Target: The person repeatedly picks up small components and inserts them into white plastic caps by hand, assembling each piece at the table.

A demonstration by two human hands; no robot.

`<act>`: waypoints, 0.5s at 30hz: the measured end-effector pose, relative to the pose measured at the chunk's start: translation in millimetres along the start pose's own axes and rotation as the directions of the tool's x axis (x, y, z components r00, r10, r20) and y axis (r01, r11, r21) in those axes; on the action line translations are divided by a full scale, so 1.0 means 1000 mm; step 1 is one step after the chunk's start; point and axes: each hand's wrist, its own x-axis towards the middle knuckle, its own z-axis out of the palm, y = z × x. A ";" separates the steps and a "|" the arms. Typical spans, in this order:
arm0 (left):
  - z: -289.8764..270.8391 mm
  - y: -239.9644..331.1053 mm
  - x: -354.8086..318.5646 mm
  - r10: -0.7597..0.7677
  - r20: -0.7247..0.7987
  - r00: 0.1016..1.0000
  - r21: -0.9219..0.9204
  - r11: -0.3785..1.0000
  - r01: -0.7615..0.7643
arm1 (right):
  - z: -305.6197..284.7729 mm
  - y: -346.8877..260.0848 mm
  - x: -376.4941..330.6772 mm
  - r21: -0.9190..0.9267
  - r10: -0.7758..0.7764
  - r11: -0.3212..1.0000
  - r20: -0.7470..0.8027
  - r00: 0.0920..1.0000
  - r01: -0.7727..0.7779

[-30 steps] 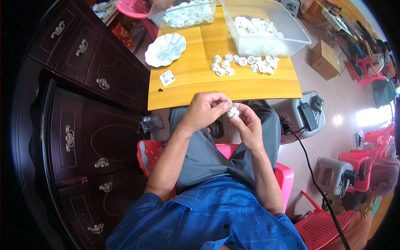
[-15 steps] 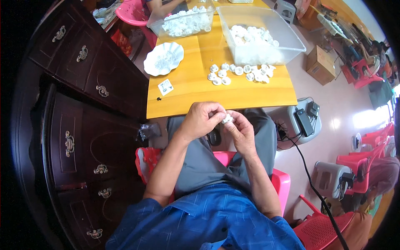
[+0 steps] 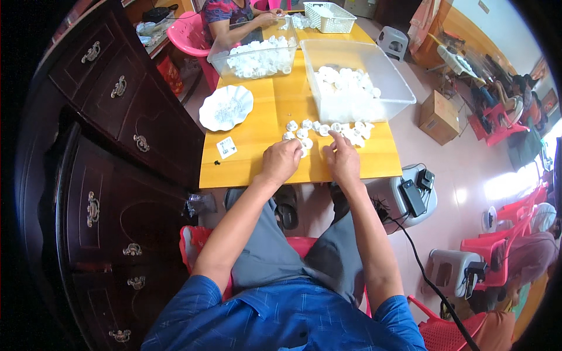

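White plastic parts (image 3: pixel 324 131) clustered on desk (image 3: pixel 246 171), just on the near side of the right clear bin (image 3: pixel 383 111). Both forearms (image 3: pixel 374 240) extended forward. Left hand (image 3: pixel 282 161): back up, fingers curled in beside the parts; can't tell if it grips one. Right hand (image 3: pixel 342 159): index and thumb apart, fingertips at the cluster's near side.

The left hand (image 3: pixel 281 162) and right hand (image 3: pixel 343 161), earlier together before the bench (image 3: pixel 374 161), are now apart over it, beside small white plastic fittings (image 3: pixel 324 130).
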 end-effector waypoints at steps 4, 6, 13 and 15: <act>0.000 -0.011 0.015 -0.043 -0.110 0.993 -0.152 0.988 0.026 | 0.015 0.000 0.031 -0.298 0.056 0.954 0.121 0.991 -0.017; -0.006 -0.024 0.020 -0.061 -0.136 0.989 -0.158 0.987 0.039 | 0.020 0.002 0.038 -0.319 0.061 0.948 0.164 0.985 -0.006; -0.013 -0.059 0.065 -0.071 -0.068 0.995 0.061 0.995 0.075 | 0.032 0.012 0.039 -0.336 0.048 0.942 0.149 0.988 0.005; -0.005 -0.061 0.079 -0.016 -0.087 0.996 0.110 0.994 0.026 | 0.029 0.013 0.033 -0.292 0.024 0.956 0.121 0.992 0.013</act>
